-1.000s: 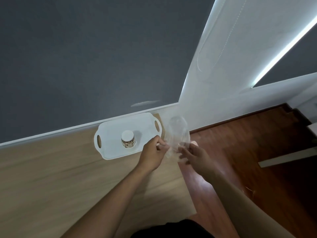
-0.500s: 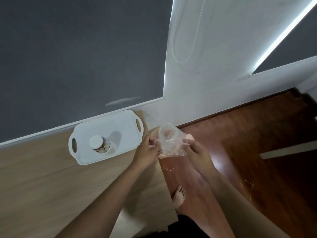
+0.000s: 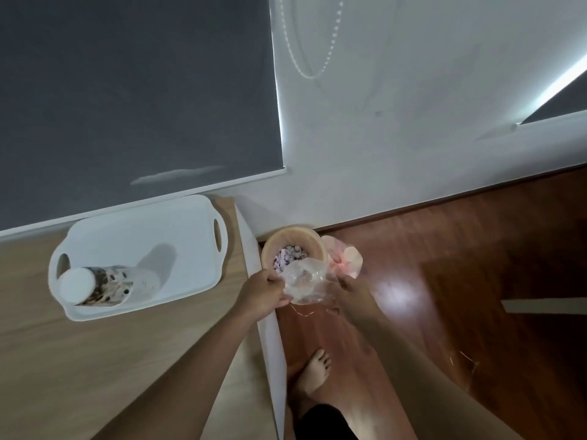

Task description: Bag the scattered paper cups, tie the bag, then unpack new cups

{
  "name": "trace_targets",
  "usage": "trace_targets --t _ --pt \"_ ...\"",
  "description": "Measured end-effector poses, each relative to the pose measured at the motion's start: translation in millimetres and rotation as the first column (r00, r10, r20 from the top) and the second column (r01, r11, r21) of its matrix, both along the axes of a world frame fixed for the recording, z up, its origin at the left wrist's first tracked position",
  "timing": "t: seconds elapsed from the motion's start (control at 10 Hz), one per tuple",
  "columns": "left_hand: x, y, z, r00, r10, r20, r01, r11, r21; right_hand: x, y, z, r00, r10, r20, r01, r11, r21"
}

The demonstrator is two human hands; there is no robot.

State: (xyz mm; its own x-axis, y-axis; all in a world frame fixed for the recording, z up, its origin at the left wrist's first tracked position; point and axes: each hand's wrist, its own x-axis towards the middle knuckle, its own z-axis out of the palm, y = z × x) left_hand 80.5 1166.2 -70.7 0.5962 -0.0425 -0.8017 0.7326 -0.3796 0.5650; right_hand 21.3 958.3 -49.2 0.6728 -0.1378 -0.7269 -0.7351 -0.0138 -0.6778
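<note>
Pinching the clear bag (image 3: 304, 282) are left hand (image 3: 263, 293) and right hand (image 3: 352, 296).

A white plastic handled tray (image 3: 178, 249) sits far on the pale wooden bench (image 3: 95, 360), a patterned stack of paper cups (image 3: 108, 285) in its left end. Right of the bench, a round wooden bin (image 3: 295, 239) stands on the floor (image 3: 476, 249). The left hand (image 3: 263, 295) and right hand (image 3: 352, 295) hold a crumpled clear plastic bag (image 3: 305, 281) over the bin's near rim.

One clear thin plastic bag (image 3: 305, 282): crumpled, pinched between left hand (image 3: 265, 292) and right hand (image 3: 352, 293), over the near rim of the round wooden bin (image 3: 279, 241). One brown-speckled white paper cup stack (image 3: 108, 285): in the white handled tray (image 3: 178, 230) on the tabletop (image 3: 95, 360).
</note>
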Motion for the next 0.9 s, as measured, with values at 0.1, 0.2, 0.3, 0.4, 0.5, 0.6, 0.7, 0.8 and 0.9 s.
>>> trace_targets --t 0.1,0.2,0.3,0.4,0.5,0.6,0.7,0.8,0.9 --pt "9 -11 -23 0.999 0.018 -0.029 -0.017 1.000 0.012 16 -6 -24 0.998 0.031 -0.059 -0.031 1.000 0.007" --pt "15 -18 -37 0.999 0.033 -0.037 -0.032 0.999 0.022 27 -9 -45 0.995 0.041 -0.086 -0.041 0.999 0.005" --pt "24 -24 -48 0.993 0.093 -0.067 -0.093 0.996 0.007 39 -10 -67 0.994 0.059 -0.095 -0.059 0.998 0.004" --pt "31 -24 -54 0.993 0.093 -0.072 -0.092 0.996 0.019 46 -16 -89 0.988 0.105 -0.111 -0.103 0.994 0.018" --pt "37 -21 -53 0.999 -0.004 -0.053 0.008 0.996 0.084 48 -23 -117 0.962 0.257 -0.089 -0.268 0.954 -0.136" --pt "38 -14 -52 0.999 -0.006 -0.032 0.009 0.995 0.095 44 -27 -140 0.925 0.362 -0.113 -0.379 0.894 -0.240" --pt "37 -5 -50 0.999 0.031 -0.021 -0.030 0.998 0.054 45 -25 -140 0.914 0.390 -0.111 -0.405 0.869 -0.286" --pt "32 1 -42 0.997 0.072 -0.019 -0.073 0.997 -0.019 42 -21 -134 0.913 0.401 -0.078 -0.406 0.871 -0.276" --pt "29 8 -40 0.995 0.097 0.018 -0.096 0.994 -0.052 41 -15 -132 0.932 0.357 -0.056 -0.359 0.900 -0.245"
